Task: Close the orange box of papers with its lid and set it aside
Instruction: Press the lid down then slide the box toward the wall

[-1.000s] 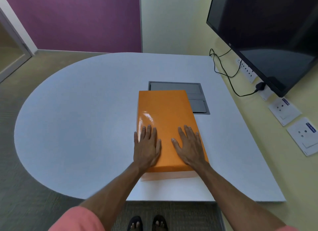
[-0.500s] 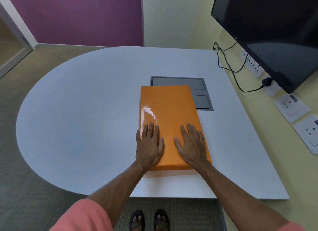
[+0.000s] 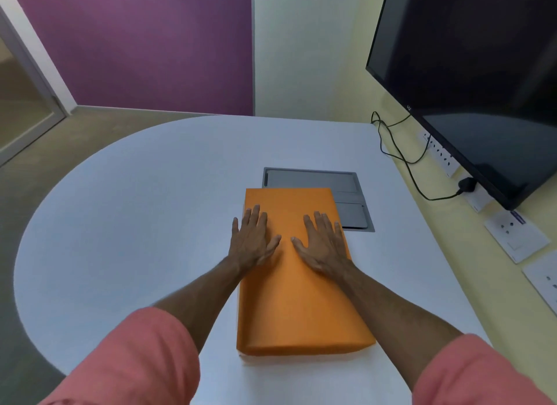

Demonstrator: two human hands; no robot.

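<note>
The orange box [image 3: 297, 308] lies lengthwise on the pale grey table [image 3: 135, 223], its orange lid covering it from above. A thin pale strip of the box's base shows under the near edge. My left hand [image 3: 251, 240] lies flat, palm down, on the lid's far left part, its outer fingers over the left edge. My right hand [image 3: 324, 243] lies flat on the far right part of the lid. Both hands have their fingers spread and grip nothing. The papers inside are hidden.
A grey floor-box panel [image 3: 346, 193] is set into the table just beyond the box. A large dark screen [image 3: 470, 72] hangs on the right wall, with a black cable [image 3: 401, 160] and wall sockets [image 3: 515, 235] below it. The table's curved edge runs to the left.
Both hands have slid forward along the lid from its near end to its far half. The view has tilted up and moved closer to the box.
</note>
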